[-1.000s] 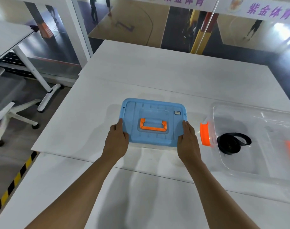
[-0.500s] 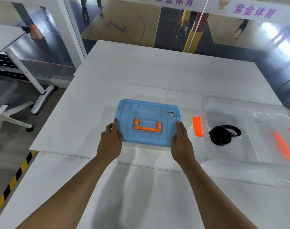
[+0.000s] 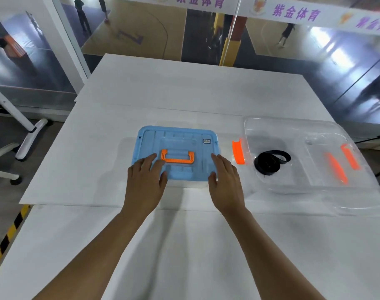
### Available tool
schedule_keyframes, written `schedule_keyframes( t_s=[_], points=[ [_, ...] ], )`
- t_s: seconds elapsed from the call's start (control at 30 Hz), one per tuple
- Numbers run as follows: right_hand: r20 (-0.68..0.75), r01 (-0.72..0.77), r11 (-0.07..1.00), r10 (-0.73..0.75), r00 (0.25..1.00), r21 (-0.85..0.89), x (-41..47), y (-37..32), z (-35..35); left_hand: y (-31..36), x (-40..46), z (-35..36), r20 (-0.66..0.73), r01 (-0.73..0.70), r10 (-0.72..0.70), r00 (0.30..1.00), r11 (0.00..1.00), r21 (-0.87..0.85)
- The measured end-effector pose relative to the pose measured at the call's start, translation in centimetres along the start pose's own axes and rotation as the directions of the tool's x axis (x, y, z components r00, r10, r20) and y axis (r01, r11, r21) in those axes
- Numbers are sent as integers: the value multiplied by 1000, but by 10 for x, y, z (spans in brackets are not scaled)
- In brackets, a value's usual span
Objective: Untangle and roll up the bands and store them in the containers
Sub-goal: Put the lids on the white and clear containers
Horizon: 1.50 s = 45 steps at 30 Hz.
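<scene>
Both hands lie flat, fingers spread, on the blue lid (image 3: 176, 148) at the centre of the white table (image 3: 184, 96); the left hand (image 3: 146, 180) covers its 7 o'clock corner, fingertips touching the left end of the orange handle (image 3: 177, 157); the right hand (image 3: 224, 180) presses the 5 o'clock corner, gripping nothing; at 3 o'clock from the lid stands an open clear container (image 3: 303, 135) with orange latches (image 3: 237, 151); a rolled black band (image 3: 271, 162) rests inside it, towards its left wall.
</scene>
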State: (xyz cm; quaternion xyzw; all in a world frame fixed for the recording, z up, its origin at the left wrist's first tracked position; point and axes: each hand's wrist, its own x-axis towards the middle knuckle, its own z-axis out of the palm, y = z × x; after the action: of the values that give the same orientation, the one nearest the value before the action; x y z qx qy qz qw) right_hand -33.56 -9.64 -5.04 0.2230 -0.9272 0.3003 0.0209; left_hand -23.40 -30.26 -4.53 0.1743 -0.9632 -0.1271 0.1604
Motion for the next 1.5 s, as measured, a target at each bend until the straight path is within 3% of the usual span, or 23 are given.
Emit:
schedule_keyframes(
  t_s=[0.23,0.47,0.67,0.87,1.17,1.5],
  points=[
    [-98,-29,999,32,995,28,-55,17,-44,78,-26,-8,43,-114,117,992,991,-75],
    [-164,-121,991,127,978,50,-103,77,-95,163,-64,3,130,-160,177,976,978,-134],
    [-171,-177,984,181,969,35,-131,163,-142,244,-95,30,145,-165,182,972,978,-125],
    [-123,-233,973,232,965,12,-143,279,-179,334,-126,69,252,-50,74,965,994,-98],
    [98,-354,899,389,916,-259,-64,435,-206,422,-141,124,332,-57,76,940,996,-67],
    [-60,-524,804,530,846,-282,62,532,-198,445,-118,178,322,-145,147,935,989,-30]
  ],
)
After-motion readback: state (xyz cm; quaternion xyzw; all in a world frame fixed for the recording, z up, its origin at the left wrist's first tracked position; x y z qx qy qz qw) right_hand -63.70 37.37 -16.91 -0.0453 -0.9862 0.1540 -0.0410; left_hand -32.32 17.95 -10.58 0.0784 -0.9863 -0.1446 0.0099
